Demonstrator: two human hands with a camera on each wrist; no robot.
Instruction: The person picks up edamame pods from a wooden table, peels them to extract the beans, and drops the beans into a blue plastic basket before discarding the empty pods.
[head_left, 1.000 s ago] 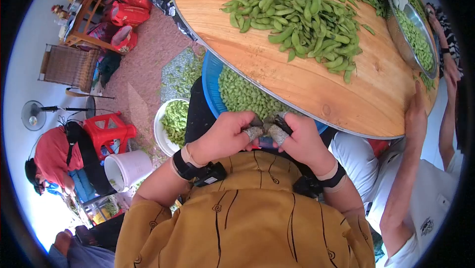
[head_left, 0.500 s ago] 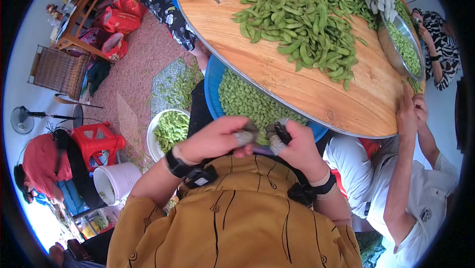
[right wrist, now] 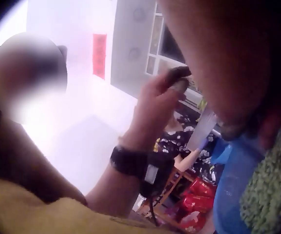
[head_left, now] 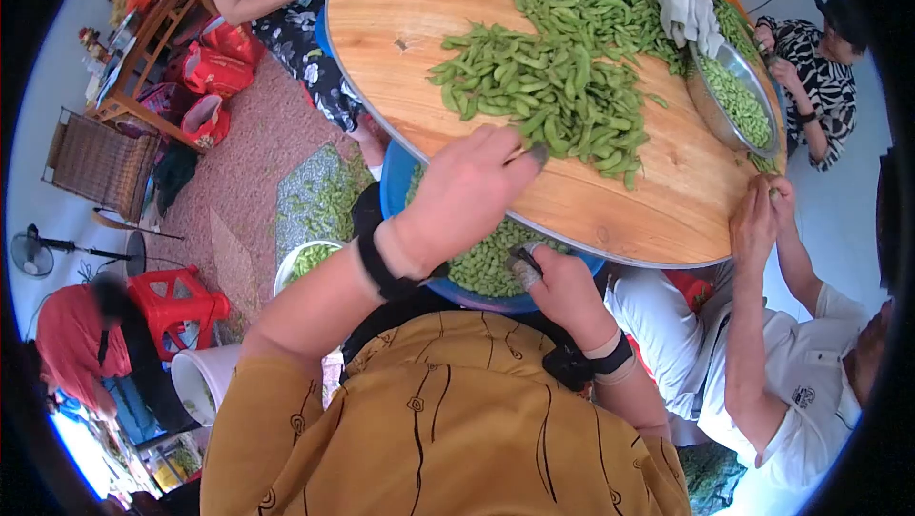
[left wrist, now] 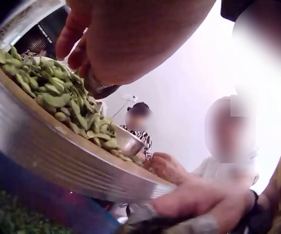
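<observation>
Left hand goes up to the pods

The left hand (head_left: 467, 194) has left the right hand (head_left: 558, 287) and risen from the blue basin (head_left: 393, 182) to the table (head_left: 610, 202); its fingers reach loosely apart, holding nothing, just short of the pod pile (head_left: 553, 87). The right hand stays low over the shelled beans (head_left: 486, 263), fingers curled; whether it grips anything I cannot tell. Judging by this, one pod is done and another is being fetched.
</observation>
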